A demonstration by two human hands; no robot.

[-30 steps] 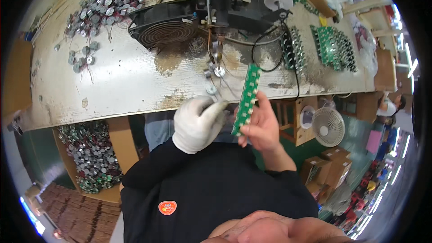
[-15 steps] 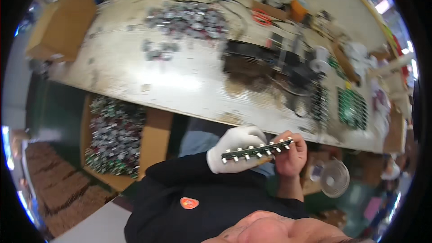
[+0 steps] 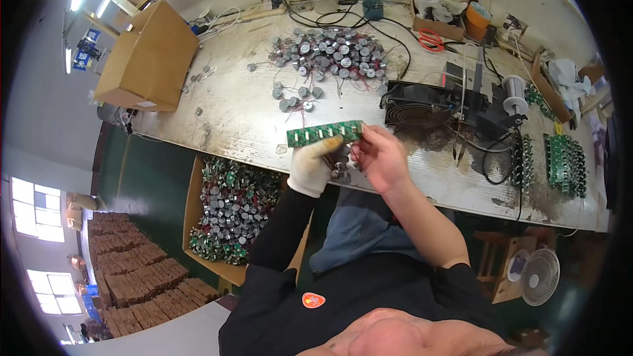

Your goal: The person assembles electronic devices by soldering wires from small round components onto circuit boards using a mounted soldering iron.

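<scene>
My left hand (image 3: pixel 308 170), in a white glove, grips a long strip of green circuit board (image 3: pixel 323 134) just over the table's front edge. A row of small white or metallic parts runs along the board. My right hand (image 3: pixel 384 160) is bare, its fingers closed at the board's right end. Several small round motors (image 3: pixel 342 166) show below the board between my hands; whether they are joined to it I cannot tell. Beyond the board lie several loose motors (image 3: pixel 298 97) with thin wires, and behind them a large pile of motors (image 3: pixel 333 51).
A carton (image 3: pixel 148 59) stands on the table's left. Below sits a box of motors with green boards (image 3: pixel 234 214). At right are a black fan unit (image 3: pixel 417 104), a solder spool (image 3: pixel 514 95), orange-handled scissors (image 3: pixel 431 40) and stacked green boards (image 3: pixel 565 165). A white fan (image 3: pixel 540 277) stands lower right.
Both hands have moved forward toward the table with the board. The board has turned from edge-on to showing its green face, and motors now show beneath it. The view has shifted.
</scene>
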